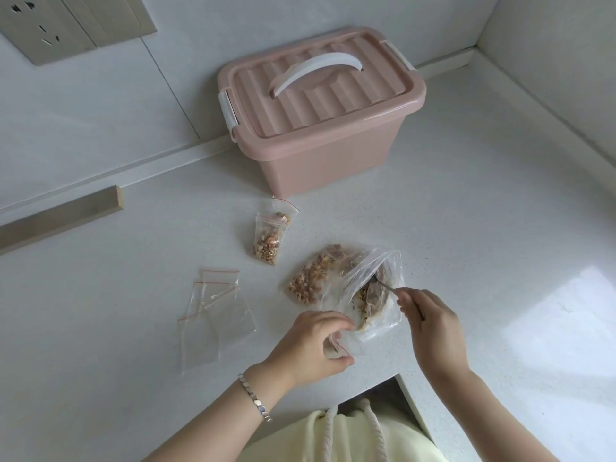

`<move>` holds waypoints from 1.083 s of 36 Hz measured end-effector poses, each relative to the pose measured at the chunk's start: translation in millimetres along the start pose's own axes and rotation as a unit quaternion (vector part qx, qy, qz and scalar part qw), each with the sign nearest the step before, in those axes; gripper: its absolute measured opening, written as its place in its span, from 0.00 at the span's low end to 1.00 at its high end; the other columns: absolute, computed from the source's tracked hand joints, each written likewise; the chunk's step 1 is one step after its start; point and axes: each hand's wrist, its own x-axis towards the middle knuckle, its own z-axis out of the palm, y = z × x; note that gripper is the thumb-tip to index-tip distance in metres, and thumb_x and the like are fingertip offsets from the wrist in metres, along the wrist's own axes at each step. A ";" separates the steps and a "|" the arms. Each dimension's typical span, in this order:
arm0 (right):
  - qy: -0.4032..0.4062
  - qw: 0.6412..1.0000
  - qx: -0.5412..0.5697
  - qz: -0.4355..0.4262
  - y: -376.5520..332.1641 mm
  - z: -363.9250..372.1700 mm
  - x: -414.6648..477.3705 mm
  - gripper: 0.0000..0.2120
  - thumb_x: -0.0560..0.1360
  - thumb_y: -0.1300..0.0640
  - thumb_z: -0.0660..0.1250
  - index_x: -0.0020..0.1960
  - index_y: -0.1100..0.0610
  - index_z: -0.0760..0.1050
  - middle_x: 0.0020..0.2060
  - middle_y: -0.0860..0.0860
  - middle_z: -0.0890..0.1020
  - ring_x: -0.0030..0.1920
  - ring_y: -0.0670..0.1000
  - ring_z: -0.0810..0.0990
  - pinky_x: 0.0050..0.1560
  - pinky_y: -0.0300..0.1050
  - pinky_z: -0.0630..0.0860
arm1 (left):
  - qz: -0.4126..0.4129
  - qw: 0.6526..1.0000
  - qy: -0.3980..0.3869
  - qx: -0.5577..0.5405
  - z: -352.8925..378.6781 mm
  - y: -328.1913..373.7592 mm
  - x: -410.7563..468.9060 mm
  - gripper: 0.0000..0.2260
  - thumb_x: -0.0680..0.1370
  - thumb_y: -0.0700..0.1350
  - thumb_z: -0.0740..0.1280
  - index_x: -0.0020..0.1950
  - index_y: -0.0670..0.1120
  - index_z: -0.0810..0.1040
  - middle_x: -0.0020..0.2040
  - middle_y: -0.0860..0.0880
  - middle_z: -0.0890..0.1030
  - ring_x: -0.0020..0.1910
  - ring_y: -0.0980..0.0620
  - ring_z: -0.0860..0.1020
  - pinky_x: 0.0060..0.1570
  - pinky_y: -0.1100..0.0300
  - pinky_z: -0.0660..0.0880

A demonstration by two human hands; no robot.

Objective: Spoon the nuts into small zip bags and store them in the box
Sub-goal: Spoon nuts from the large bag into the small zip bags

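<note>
One head-worn wide-angle camera looks forward and steeply down, close over the countertop (450, 211).

- box (320, 155): dusty pink all over; its lid (333, 105) carries a pattern of raised wavy ribs.
- handle (316, 66) and latches (228, 110): white.
- tabletop (466, 211): white with fine grey speckles.
- small zip bags (213, 311): clear, each with a thin red line along the seal.
- nuts (310, 278): mixed tan and golden brown.
- large bag (370, 271): clear, colourless.
- spoon (388, 286): silver.
- bracelet (255, 398): shiny silver links.
- garment (350, 438): pale yellow, with cream twisted cords.
- socket plate (50, 25): greyish beige.
</note>
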 end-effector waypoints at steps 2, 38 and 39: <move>0.006 0.999 -0.029 -0.036 3.3 3.6 -2.3 0.23 0.79 0.46 0.54 0.46 0.62 0.81 0.34 0.52 0.80 0.32 0.52 0.78 0.30 0.44 0.75 | -0.011 1.000 -0.015 0.013 0.6 -2.1 4.3 0.21 0.70 0.47 0.73 0.62 0.48 0.76 0.62 0.62 0.70 0.60 0.65 0.66 0.66 0.66 0.60; 0.045 0.973 -0.162 -0.157 26.0 3.3 -6.0 0.26 0.81 0.48 0.51 0.44 0.63 0.82 0.36 0.55 0.82 0.32 0.55 0.80 0.27 0.44 0.77 | -0.120 0.990 0.064 -0.019 -6.6 -22.7 4.7 0.17 0.71 0.46 0.73 0.59 0.47 0.76 0.74 0.55 0.58 0.70 0.54 0.63 0.62 0.68 0.58; 0.035 0.973 -0.161 -0.160 25.1 4.0 -5.0 0.26 0.81 0.48 0.51 0.44 0.63 0.81 0.36 0.54 0.82 0.32 0.55 0.80 0.27 0.44 0.77 | -0.123 0.990 0.065 -0.023 -6.7 -22.1 4.2 0.17 0.71 0.46 0.73 0.59 0.48 0.76 0.74 0.55 0.58 0.70 0.53 0.62 0.63 0.67 0.58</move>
